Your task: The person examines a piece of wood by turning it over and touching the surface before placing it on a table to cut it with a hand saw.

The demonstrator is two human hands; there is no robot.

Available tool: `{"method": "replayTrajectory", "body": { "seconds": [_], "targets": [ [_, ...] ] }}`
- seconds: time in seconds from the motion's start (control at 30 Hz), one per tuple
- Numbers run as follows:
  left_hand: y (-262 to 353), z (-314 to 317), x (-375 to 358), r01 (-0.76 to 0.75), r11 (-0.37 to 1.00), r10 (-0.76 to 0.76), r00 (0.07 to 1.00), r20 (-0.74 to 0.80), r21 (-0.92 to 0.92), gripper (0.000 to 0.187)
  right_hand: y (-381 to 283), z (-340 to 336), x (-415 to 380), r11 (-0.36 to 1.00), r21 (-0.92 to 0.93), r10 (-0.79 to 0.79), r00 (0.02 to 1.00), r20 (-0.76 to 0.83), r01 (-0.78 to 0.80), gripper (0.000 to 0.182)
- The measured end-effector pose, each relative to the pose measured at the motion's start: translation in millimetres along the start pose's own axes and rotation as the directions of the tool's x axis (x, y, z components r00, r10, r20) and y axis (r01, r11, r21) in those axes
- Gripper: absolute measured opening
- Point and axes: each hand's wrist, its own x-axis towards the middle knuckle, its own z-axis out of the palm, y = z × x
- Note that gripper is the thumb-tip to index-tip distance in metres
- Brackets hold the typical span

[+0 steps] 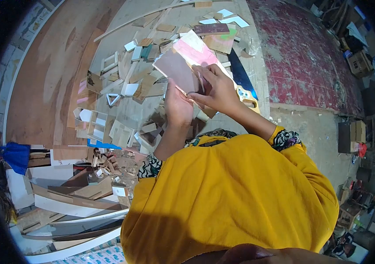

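Board (174, 70) is in both hands, above the scrap pile, roughly mid-surface. Left hand (180, 108) is at its near edge, thumb up along the side; the other left fingers are hidden, can't tell how they sit. Right hand (220, 92) has its thumb and fingers clamped on the board's right end, fingers bent over the top.

Pink board (198, 48) sits right behind it, partly covered; can't tell if the two touch. Saw (239, 72) lies just right of that, blade pointing away, handle near the right forearm. Closest thing to that arm.

Scraps (141, 86) crowd the left and far sides: blocks, strips, a small triangle frame (113, 99), several white-faced bits. Long strip (152, 13) arcs across the far end.

Work surface (258, 66) is pale, showing mainly along its right edge. Big brown panel (49, 75) runs down the left. Blue bag (17, 157) hangs at its near end, with stacked offcuts (77, 193) below.

Room: worn red floor (302, 57) far right, grey concrete (313, 132) nearer, cardboard box (360, 64) and clutter along the right side.
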Motion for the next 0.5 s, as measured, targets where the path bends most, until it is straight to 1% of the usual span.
{"method": "replayTrajectory", "body": {
  "seconds": [0.03, 0.07, 0.17, 0.23, 0.37, 0.5],
  "targets": [
    [0.8, -0.4, -0.3, 0.016, 0.997, -0.016, 1.0, -0.004, -0.071, 0.046, 0.3, 0.1, 0.0, 1.0, 0.0, -0.018, 1.0, 0.004, 0.018, 0.067],
    [1.0, -0.8, -0.4, 0.017, 0.997, -0.017, 1.0, -0.005, -0.07, 0.046, 0.4, 0.0, 0.2, 1.0, 0.0, -0.017, 1.0, 0.004, 0.017, 0.067],
    [1.2, -1.1, -0.4, 0.011, 0.998, -0.011, 1.0, -0.015, -0.057, 0.048, 0.1, -0.2, 0.8, 1.0, 0.006, -0.011, 1.0, 0.018, 0.011, 0.067],
    [1.2, 0.2, -0.2, 0.022, 0.999, -0.024, 0.998, -0.066, -0.034, 0.048, 0.3, -0.2, 0.7, 1.0, 0.015, -0.014, 1.0, 0.02, 0.014, 0.067],
    [-0.9, -3.1, 1.3, 0.02, 1.0, -0.021, 0.996, -0.083, -0.011, 0.048, 1.9, 1.7, 0.3, 1.0, 0.015, -0.012, 1.0, 0.008, 0.011, 0.068],
    [-1.6, -1.8, 0.8, 0.027, 1.0, -0.025, 0.996, -0.081, 0.015, 0.048, 2.2, 2.2, -0.1, 1.0, 0.021, 0.023, 1.0, 0.02, -0.023, 0.067]
  ]
}}
